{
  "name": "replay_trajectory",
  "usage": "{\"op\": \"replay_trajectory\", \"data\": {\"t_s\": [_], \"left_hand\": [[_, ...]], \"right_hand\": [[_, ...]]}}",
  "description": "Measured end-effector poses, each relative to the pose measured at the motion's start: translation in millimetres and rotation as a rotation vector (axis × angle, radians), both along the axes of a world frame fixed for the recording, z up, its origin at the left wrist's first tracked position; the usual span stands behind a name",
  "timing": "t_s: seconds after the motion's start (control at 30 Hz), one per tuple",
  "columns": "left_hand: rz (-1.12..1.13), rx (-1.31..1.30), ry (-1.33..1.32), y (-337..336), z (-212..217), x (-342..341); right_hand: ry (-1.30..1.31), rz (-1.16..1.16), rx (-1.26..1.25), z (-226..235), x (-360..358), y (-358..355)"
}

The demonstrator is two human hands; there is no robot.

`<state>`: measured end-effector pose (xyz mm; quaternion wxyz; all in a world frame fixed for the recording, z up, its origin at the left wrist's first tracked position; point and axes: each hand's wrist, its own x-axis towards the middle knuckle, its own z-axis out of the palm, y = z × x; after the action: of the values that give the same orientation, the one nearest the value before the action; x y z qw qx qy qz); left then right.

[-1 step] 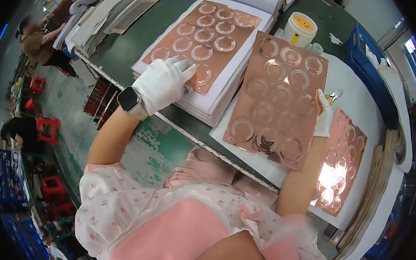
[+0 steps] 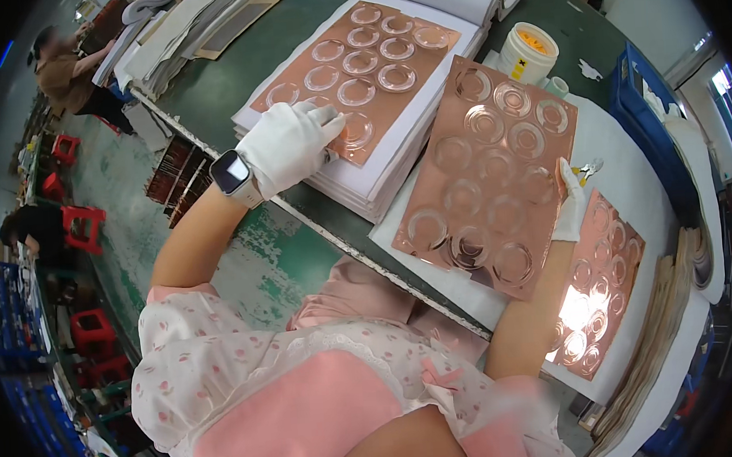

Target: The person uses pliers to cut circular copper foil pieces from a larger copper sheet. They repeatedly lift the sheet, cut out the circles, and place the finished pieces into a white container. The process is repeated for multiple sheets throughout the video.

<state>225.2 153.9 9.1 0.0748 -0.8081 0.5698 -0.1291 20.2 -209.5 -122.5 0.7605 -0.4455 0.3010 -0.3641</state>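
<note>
The left hand, in a white glove, lies flat with fingers spread on the near edge of a copper-coloured sheet with round embossed rings; it holds nothing. This sheet lies on top of a stack of white sheets on the far left of the green table. The right hand, also gloved, grips the right edge of a second copper sheet, which is lifted and tilted between the two hands. A third copper sheet lies right of it. A white tub with an orange lid stands far behind
</note>
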Motion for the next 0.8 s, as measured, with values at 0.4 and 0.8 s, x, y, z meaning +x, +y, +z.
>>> {"op": "replay_trajectory", "data": {"t_s": [0.4,0.8], "left_hand": [[-0.265,-1.012,0.482,20.5,104.3,63.2],[-0.296,-0.184,0.142,-122.1,224.3,146.3]], "right_hand": [[0.022,-0.037,-0.026,11.4,-5.2,5.6],[0.010,-0.085,-0.040,9.6,-0.5,9.7]]}}
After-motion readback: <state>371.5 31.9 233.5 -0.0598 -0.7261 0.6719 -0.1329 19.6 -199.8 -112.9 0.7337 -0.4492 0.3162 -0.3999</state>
